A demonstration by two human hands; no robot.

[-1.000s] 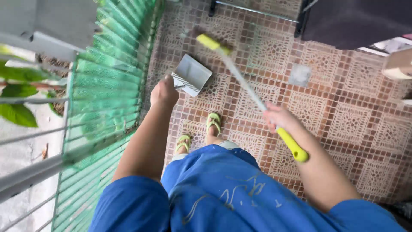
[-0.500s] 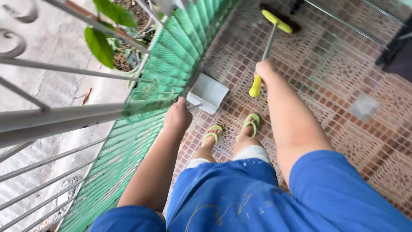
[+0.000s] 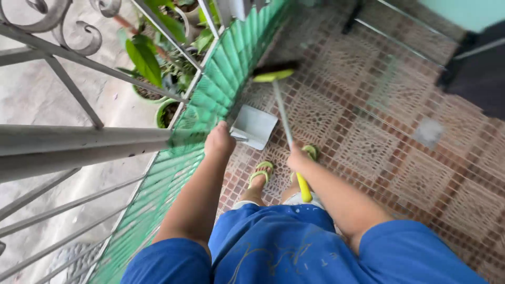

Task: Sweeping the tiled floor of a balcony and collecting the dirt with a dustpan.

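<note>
I read this as the balcony or front porch of a home. Underfoot is a patterned tile floor (image 3: 400, 131) in brown and cream squares, outdoor style. Left of the fingers of the left hand (image 3: 219, 141) runs a metal railing (image 3: 79, 142) with scrollwork, lined with green mesh netting (image 3: 215, 94). Beyond the rail, further left, I see potted plants (image 3: 152, 68) on bare concrete ground (image 3: 47, 100). Household cleaning gear fits: a grey dustpan (image 3: 255, 126) just right of those fingers, a yellow-handled broom (image 3: 281, 113) above the right hand (image 3: 298, 159). Green sandals (image 3: 261, 171) are on the feet.
</note>
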